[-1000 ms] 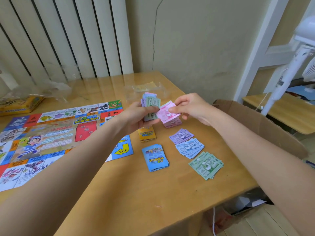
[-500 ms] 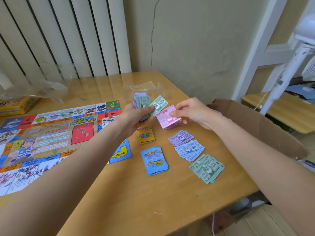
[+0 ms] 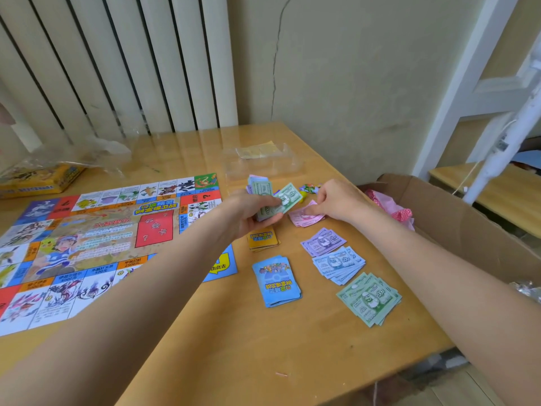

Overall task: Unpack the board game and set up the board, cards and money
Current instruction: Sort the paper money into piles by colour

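Board (image 3: 96, 238) out left, 2 card decks + 4 money piles down; left hand (image 3: 248, 212) grips unsorted notes (image 3: 269, 197), right hand (image 3: 336, 200) presses pink pile (image 3: 304, 218).

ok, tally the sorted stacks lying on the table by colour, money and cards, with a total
Money piles:
pink pile: 1
purple pile: 1
blue pile: 1
green pile: 1
Card decks:
orange deck: 1
blue deck: 1
Total: 6
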`<state>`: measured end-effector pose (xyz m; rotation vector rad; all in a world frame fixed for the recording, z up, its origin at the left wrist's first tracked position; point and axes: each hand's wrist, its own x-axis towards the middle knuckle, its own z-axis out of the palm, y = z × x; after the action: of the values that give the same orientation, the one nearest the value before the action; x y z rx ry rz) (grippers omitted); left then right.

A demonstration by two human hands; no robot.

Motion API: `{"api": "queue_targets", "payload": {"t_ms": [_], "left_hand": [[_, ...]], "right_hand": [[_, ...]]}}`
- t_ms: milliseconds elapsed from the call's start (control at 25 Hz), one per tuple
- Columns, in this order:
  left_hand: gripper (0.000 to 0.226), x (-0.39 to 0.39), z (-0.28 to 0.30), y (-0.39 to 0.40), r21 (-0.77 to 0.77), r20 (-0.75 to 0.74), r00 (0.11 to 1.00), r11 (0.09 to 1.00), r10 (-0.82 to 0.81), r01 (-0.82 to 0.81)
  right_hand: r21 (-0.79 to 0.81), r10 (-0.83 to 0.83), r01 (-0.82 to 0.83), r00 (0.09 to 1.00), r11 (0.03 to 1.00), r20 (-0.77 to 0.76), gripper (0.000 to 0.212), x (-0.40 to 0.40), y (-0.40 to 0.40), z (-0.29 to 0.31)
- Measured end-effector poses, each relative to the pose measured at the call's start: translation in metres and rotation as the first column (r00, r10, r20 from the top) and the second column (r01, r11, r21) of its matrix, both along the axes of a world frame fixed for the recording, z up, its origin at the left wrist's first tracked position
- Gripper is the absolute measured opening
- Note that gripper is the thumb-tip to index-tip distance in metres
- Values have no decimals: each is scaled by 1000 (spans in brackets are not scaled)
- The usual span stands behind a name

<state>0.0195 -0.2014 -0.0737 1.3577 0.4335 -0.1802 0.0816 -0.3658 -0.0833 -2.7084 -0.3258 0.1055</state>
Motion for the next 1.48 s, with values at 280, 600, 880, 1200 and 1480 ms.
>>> {"api": "queue_targets", "payload": {"t_ms": [280, 600, 880, 1200, 1480], "left_hand": [[17, -1, -6, -1, -48, 67, 998, 999, -12, 15], [19, -16, 8, -2, -330, 138, 982, 929, -130, 169], [20, -21, 9, 1, -56, 78, 991, 992, -112, 117], [8, -27, 10, -6, 9, 73, 987, 989, -145, 145], [11, -38, 11, -15, 69, 137, 975, 983, -177, 169]], "right_hand": [[389, -119, 123, 992, 913, -34, 30, -2, 0, 7], [693, 131, 55, 968, 719, -212, 12, -18, 3, 28], [720, 214, 55, 937, 692, -276, 15, -28, -3, 38], [663, 226, 47, 921, 747, -319, 17, -36, -10, 37], [629, 318, -67, 901, 775, -296, 13, -50, -13, 36]]}}
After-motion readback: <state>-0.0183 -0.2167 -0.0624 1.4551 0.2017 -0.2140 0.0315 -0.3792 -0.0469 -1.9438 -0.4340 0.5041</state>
